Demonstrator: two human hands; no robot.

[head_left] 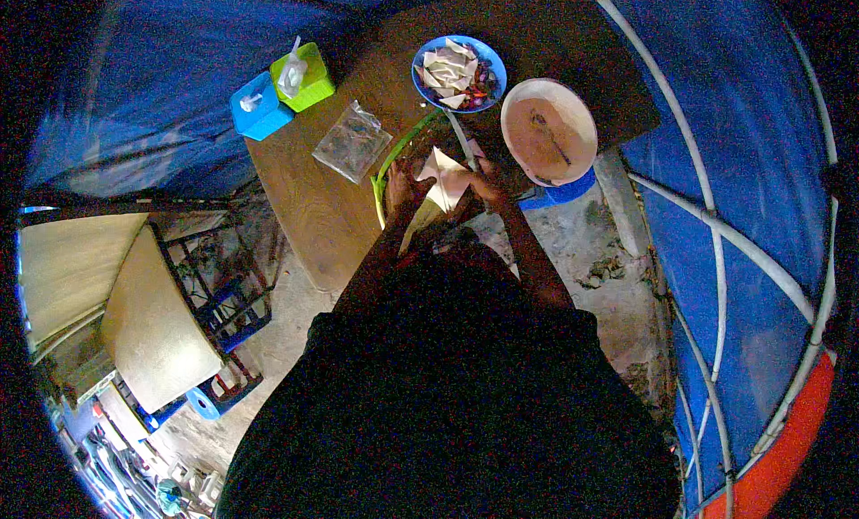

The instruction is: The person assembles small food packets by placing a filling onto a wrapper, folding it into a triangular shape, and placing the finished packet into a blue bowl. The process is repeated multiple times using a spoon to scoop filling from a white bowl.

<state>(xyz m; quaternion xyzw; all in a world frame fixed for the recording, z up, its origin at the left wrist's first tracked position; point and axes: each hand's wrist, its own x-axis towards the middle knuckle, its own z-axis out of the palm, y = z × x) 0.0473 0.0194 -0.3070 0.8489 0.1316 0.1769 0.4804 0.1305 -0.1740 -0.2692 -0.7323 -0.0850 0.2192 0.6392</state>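
Note:
A pale, flat, pointed piece (445,181) lies between my hands, over a round tray with a green rim (380,183). My left hand (404,195) grips the piece at its left edge, fingers partly in shadow. On the other side my right hand (488,186) closes around what looks like a knife (460,132), its narrow grey blade slanting up toward the far bowl. Beyond the tray, a blue bowl (417,72) holds several pale flat cut pieces (449,69) above dark and reddish bits.
Right of my hands stands a large whitish bowl (586,125) with a long thin utensil inside, above something blue (573,190). A clear plastic bag (352,143) lies on the brown table (309,192). Blue (259,107) and green (306,76) tissue boxes stand at the far left.

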